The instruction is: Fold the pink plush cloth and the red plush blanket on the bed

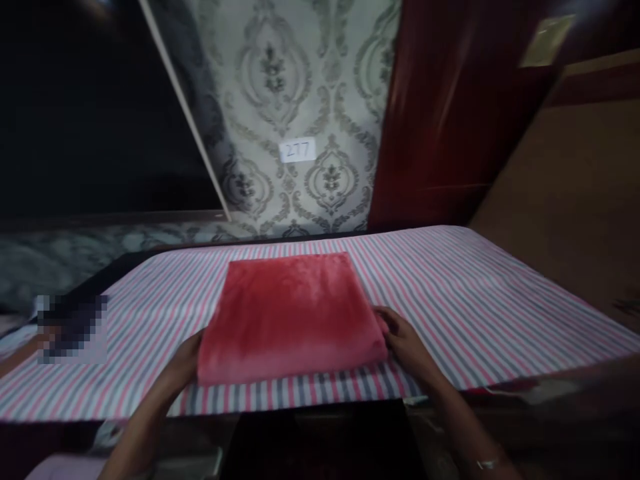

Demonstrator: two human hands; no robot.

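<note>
A plush red blanket [293, 313], folded into a thick rectangle, lies flat on a striped cloth [435, 287] of pink, grey and white. My left hand [189, 360] is at its near left corner, with the fingers mostly hidden along the side. At the right edge, my right hand [400, 337] has its fingers curled round the blanket's side layers, and a bit of pink fabric shows by the thumb. A thin bracelet [487, 463] is on my right wrist.
The striped cloth covers a table against a patterned wall [280, 87] bearing a paper label [298, 149] reading 277. A dark screen-like panel [90, 120] stands at left, a glossy dark-red panel [440, 120] at right. Another person's arm [23, 353] shows at the left edge, partly pixelated.
</note>
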